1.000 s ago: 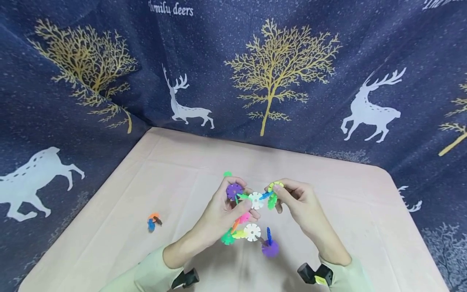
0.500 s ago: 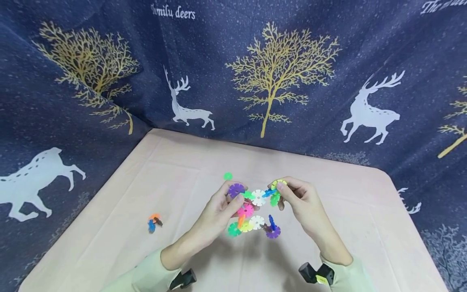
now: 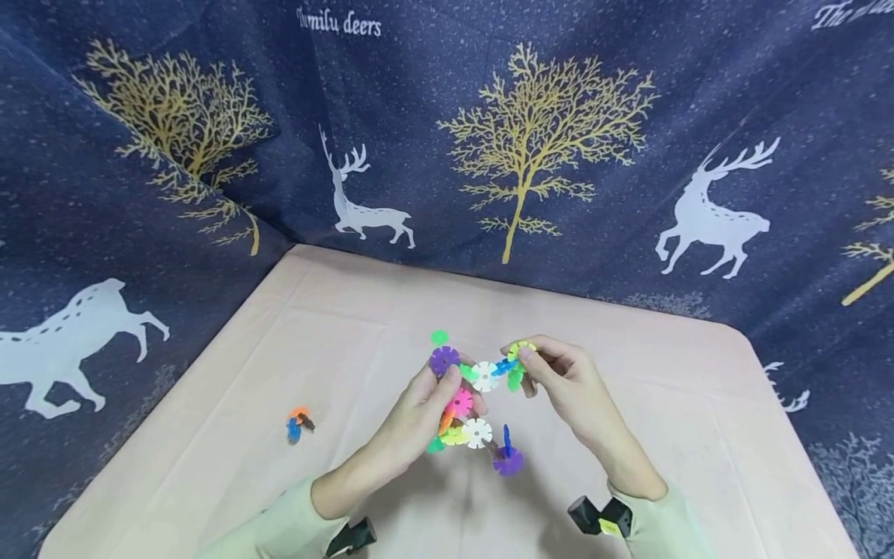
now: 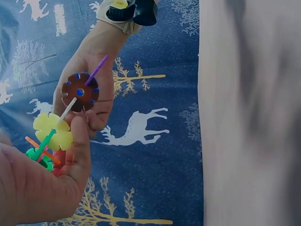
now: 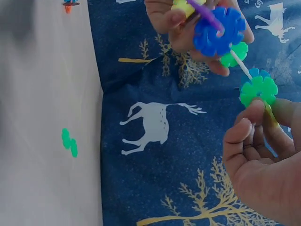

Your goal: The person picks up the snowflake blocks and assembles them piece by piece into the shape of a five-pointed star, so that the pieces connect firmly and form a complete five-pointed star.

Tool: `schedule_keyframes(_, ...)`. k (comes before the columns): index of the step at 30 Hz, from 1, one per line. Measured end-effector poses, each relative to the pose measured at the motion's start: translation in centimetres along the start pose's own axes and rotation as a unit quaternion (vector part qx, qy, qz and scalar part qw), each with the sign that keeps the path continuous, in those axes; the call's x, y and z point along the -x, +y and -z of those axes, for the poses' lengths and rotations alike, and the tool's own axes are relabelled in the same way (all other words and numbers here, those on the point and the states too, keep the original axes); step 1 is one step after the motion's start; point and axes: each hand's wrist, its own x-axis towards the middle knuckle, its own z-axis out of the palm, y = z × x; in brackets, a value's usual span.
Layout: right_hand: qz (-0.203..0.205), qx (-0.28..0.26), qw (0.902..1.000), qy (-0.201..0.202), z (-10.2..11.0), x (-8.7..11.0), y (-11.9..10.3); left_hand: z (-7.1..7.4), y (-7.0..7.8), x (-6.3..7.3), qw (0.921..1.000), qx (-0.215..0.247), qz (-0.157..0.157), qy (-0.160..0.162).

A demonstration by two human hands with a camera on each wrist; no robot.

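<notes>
Both hands hold up a linked chain of notched plastic snowflake discs above the table. My left hand (image 3: 408, 419) grips it around the purple disc (image 3: 444, 361) and pink disc (image 3: 461, 402), thumb on top. My right hand (image 3: 576, 388) pinches the yellow disc (image 3: 520, 349) at the upper right end, where a green disc (image 5: 258, 92) joins it. Between the hands sits a white disc (image 3: 485, 376), linked to a blue one. A lower branch hangs beneath, with another white disc (image 3: 478, 433) and a purple disc (image 3: 508, 462). My palm hides part of the left side.
On the pale table (image 3: 335, 334), a small joined cluster of orange, blue and brown discs (image 3: 299, 423) lies to the left. Green discs (image 5: 69, 142) lie beyond my left hand. A dark blue cloth (image 3: 419, 93) printed with deer and trees hangs behind the table.
The chain tilted and shifted slightly right, then back left, its lower branch swinging with it. Both hands keep their hold. The loose pieces on the table stay put.
</notes>
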Motion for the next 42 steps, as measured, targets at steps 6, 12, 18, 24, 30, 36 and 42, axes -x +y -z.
schedule_keyframes(6,-0.029,0.013,0.9991,-0.029,-0.1,-0.7,0.5,1.0,-0.2,0.4,0.9987,0.011,0.041,0.027)
schedule_keyframes(12,-0.037,0.029,0.9989,-0.002,0.4,-2.7,2.9,2.6,-0.3,1.1,0.9956,0.024,0.055,0.072)
schedule_keyframes(18,-0.098,0.215,0.9703,-0.053,1.4,-6.5,7.5,4.5,-0.4,2.0,0.9926,0.082,0.047,0.076)
schedule_keyframes(24,-0.106,0.345,0.9177,-0.166,-1.2,-9.6,10.4,5.5,-0.7,2.6,0.9806,0.176,0.049,0.070)
schedule_keyframes(30,-0.077,0.395,0.8987,-0.175,-5.1,-11.3,12.4,5.5,-1.0,2.7,0.9666,0.245,0.052,0.055)
schedule_keyframes(36,-0.079,0.427,0.8832,-0.178,-6.7,-11.4,13.4,5.6,-0.7,2.7,0.9607,0.264,0.067,0.053)
schedule_keyframes(42,-0.080,0.395,0.8983,-0.174,-6.4,-11.1,13.8,6.0,-0.3,2.7,0.9576,0.276,0.072,0.039)
